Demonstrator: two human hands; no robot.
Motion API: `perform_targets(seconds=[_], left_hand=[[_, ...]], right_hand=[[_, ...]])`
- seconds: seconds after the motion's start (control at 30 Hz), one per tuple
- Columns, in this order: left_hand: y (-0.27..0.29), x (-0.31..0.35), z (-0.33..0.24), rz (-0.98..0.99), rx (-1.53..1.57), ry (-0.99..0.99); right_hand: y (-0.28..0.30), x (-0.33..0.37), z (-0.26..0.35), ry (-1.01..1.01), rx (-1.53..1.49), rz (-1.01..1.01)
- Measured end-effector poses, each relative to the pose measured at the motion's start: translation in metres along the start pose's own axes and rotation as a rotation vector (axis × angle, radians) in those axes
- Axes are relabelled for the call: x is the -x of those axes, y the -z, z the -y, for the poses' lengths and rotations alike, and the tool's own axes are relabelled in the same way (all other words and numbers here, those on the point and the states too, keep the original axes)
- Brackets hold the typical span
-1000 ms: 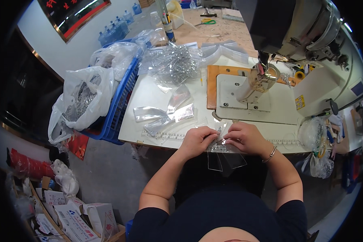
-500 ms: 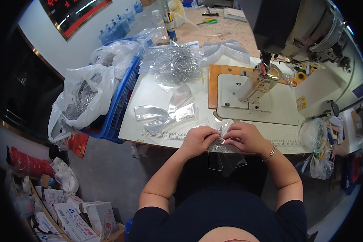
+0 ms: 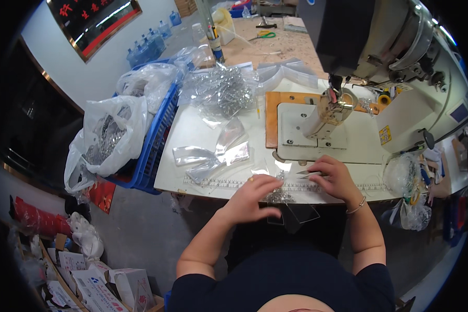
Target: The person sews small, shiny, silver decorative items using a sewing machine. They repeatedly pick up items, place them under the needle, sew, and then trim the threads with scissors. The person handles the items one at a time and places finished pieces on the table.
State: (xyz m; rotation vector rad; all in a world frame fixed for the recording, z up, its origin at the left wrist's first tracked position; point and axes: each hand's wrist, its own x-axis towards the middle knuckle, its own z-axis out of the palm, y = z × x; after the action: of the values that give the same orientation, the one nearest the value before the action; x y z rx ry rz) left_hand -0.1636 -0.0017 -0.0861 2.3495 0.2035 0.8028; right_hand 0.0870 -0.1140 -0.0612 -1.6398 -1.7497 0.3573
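Observation:
At the table's front edge lies a small silvery, glittering piece (image 3: pixel 280 196) with clear plastic sheet (image 3: pixel 304 213) hanging over the edge below it. My left hand (image 3: pixel 253 198) rests beside this piece, fingertips at it and thumb stretched apart. To its right, my right hand (image 3: pixel 332 178) pinches a small pointed metal tool with two tips, which looks like thread snips (image 3: pixel 308 174). The tips point left, just above the white tabletop. Part of the silvery piece is hidden by my left fingers. Several clear plastic strips (image 3: pixel 216 153) lie spread out farther left.
A sewing machine (image 3: pixel 338 104) stands at the right. Behind the strips sits a heap of silvery pieces (image 3: pixel 226 91) on plastic. A blue basket (image 3: pixel 153 151) with filled white bags (image 3: pixel 106 135) adjoins the table's left side. Green-handled scissors (image 3: pixel 265 35) lie far back.
Both hands were together pinching the silvery piece. The left hand has loosened and shifted slightly left and nearer; the right has moved right, with the pointed tool now showing.

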Motion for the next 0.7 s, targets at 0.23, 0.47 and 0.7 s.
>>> perform_targets(seconds=[0.23,0.47,0.7], left_hand=[[-0.024,0.024,-0.003,0.007,-0.512,-0.137],[-0.063,0.002,-0.045,-0.284,-0.356,-0.011],[-0.095,0.031,-0.061,-0.193,0.185,-0.034]], right_hand=[[-0.003,0.026,-0.003,0.042,0.451,-0.477],[-0.074,0.107,0.041,-0.197,-0.656,0.028],[-0.075,0.102,0.037,-0.615,-1.433,-0.523]])
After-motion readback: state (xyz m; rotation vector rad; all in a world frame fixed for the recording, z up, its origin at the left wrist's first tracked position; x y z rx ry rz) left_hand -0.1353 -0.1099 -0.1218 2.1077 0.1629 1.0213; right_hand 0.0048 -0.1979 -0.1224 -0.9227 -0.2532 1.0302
